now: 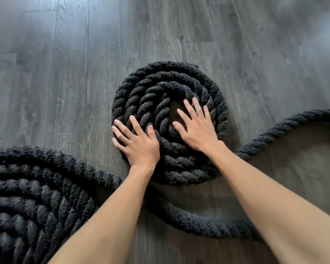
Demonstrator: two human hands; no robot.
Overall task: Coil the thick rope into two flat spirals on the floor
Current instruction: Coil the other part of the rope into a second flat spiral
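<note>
Black rope (170, 88) spiral on floor (55, 73); left hand (136, 142) and right hand (196, 128) spread flat, pressing, likely keeping coils tight.

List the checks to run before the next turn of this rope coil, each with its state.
1. Left hand flat on the small spiral of thick black twisted rope: ok.
2. Right hand flat near its middle: ok.
3. Turns lying flat on the grey wood-plank floor: ok.
4. Middle wound tight: not ok, a gap shows.
5. Loose rope tail at right free of kinks: ok.
6. Larger rope spiral at lower left apart from the small one: ok.
</note>
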